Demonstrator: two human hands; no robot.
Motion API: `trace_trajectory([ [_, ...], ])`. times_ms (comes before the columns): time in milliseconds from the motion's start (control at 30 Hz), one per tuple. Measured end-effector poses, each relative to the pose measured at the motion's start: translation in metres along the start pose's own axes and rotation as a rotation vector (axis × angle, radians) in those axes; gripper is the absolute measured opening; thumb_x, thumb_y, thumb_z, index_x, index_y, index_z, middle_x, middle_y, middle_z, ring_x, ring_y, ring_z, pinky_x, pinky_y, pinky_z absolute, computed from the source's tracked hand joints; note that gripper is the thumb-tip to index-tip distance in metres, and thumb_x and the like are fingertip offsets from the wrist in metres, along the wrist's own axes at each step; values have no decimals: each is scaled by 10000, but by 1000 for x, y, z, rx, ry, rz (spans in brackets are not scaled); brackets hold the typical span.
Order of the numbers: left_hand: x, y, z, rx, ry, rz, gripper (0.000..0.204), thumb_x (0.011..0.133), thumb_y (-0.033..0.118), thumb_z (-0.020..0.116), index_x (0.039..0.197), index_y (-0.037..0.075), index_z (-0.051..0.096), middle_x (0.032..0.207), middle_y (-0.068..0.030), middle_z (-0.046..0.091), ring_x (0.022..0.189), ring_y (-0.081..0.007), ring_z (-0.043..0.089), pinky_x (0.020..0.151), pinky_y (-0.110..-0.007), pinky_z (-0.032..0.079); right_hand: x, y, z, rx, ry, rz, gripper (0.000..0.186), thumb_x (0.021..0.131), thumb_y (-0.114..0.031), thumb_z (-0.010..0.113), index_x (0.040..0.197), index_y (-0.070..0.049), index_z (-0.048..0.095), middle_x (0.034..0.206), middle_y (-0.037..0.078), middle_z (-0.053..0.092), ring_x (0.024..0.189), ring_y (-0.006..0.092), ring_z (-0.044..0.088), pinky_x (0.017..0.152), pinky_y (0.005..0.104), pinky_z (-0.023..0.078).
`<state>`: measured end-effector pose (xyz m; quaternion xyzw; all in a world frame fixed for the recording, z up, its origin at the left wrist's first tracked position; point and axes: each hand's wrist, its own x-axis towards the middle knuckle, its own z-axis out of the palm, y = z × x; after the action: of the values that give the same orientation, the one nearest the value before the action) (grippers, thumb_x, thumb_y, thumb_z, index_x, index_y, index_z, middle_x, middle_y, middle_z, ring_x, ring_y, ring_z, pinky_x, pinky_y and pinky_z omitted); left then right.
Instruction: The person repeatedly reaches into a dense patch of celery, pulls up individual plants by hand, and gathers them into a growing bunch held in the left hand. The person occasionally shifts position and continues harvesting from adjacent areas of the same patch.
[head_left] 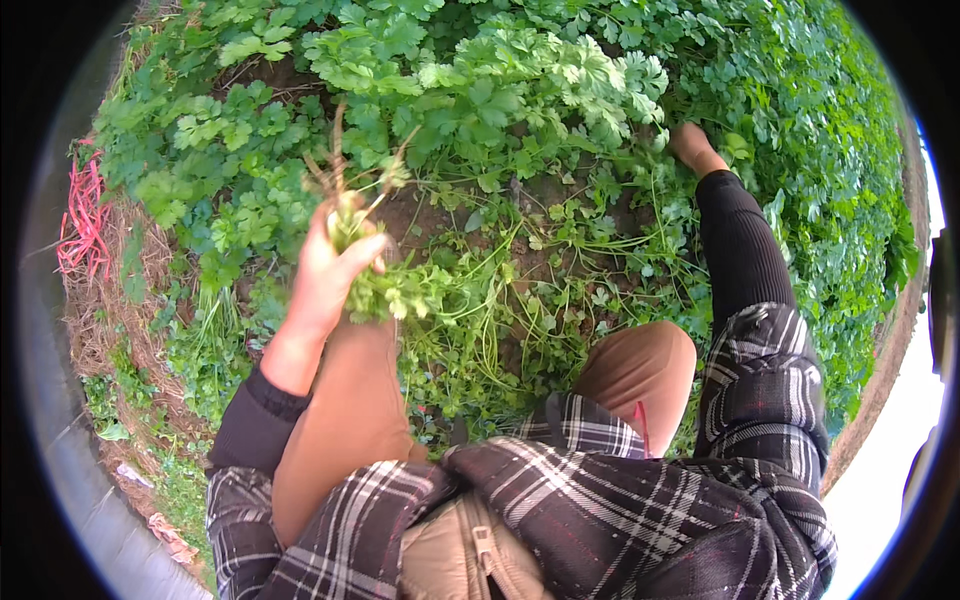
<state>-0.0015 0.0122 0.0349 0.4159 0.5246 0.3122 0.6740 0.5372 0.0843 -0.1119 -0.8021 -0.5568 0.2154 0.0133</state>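
The left hand (322,262) is closed around a rooted bunch of leafy green stems (347,215).
The bunch is near the brown-trousered left knee (360,350); the right hand (690,146) is among bushy green plants (800,140), fingers hidden, grip impossible to tell.

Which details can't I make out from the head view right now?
All in the head view:
Right hand: fingers hidden by leaves; grip unclear.
Plant bunch: middle partly covered by the left hand; fine root detail blurred.
Red strands, far left: too small to tell their material.
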Motion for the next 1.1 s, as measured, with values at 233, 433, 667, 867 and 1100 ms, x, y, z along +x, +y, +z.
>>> trace_trajectory([
  [233, -7, 14, -8, -329, -150, -104, 478, 800, 67, 644, 1234, 65, 443, 750, 11, 535, 562, -74, 543, 495, -192, 475, -152, -113, -157, 803, 659, -283, 146, 829, -127, 634, 947, -55, 680, 828, 20, 657, 674, 74, 553, 594, 191, 432],
  [433, -22, 27, -15, -396, -275, -19, 522, 791, 71, 648, 1259, 47, 419, 825, -19, 561, 691, -114, 575, 629, -258, 509, -296, -243, -229, 708, 360, -557, 148, 815, -48, 585, 938, 17, 636, 846, 86, 632, 682, 98, 577, 601, 211, 457],
  [667, -27, -8, -15, -272, -159, -28, 550, 723, 112, 743, 1180, 27, 448, 887, -15, 538, 787, -130, 555, 592, -253, 482, -302, -314, -8, 1520, -413, 199, 200, 819, -118, 637, 970, -3, 575, 797, 1, 582, 653, 98, 534, 593, 221, 425],
  [867, -28, -31, -28, -36, 299, 194, 242, 762, 94, 701, 889, 39, 503, 752, -11, 537, 563, -92, 513, 494, -225, 451, -298, -293, 57, 1637, -124, 205, 232, 833, -61, 613, 1049, 10, 569, 891, 30, 609, 750, 113, 568, 671, 228, 448],
  [1100, -32, -24, -27, -268, 414, 85, 160, 777, 20, 644, 848, 45, 502, 729, -29, 537, 561, -115, 520, 512, -250, 468, -303, -270, 50, 1771, -72, 382, 252, 832, -82, 628, 1042, 20, 536, 909, 54, 594, 811, 140, 567, 738, 275, 482],
])
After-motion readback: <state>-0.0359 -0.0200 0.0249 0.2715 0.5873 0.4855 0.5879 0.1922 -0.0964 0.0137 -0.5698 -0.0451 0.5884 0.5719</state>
